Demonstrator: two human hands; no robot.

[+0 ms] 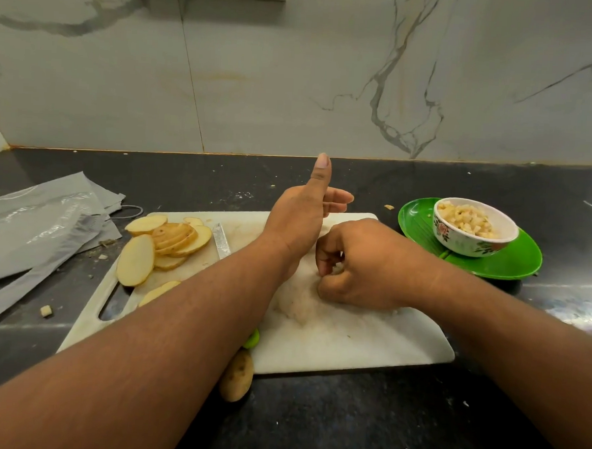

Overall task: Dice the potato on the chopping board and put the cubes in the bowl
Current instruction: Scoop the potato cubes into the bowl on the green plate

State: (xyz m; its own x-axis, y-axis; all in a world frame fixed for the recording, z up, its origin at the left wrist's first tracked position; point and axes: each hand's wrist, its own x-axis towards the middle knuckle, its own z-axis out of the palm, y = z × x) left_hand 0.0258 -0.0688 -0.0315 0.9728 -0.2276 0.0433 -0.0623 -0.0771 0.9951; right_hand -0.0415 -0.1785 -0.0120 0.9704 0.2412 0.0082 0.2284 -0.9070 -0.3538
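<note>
— Looking at the potato slices (pixel 165 243): pale yellow ovals with thin brown skin edges, fanned in a pile at about 9 o'clock on the white chopping board (pixel 350 344).
— And the diced part?
— Small pale cubes fill the floral bowl (pixel 470 227), which sits on a green plate (pixel 512 266) at 2 o'clock from the board. One unpeeled potato piece (pixel 237 375) lies at the board's 6 o'clock edge.
— The hands?
— The left hand (pixel 298 221) stands on edge, thumb straight up, fingers extended and relaxed, gripping nothing. The right hand (pixel 357 262) is curled over mid-board, fingertips pinching a few cubes (pixel 337 269) (mostly hidden). A knife blade (pixel 221 241) shows beside the slices.
</note>
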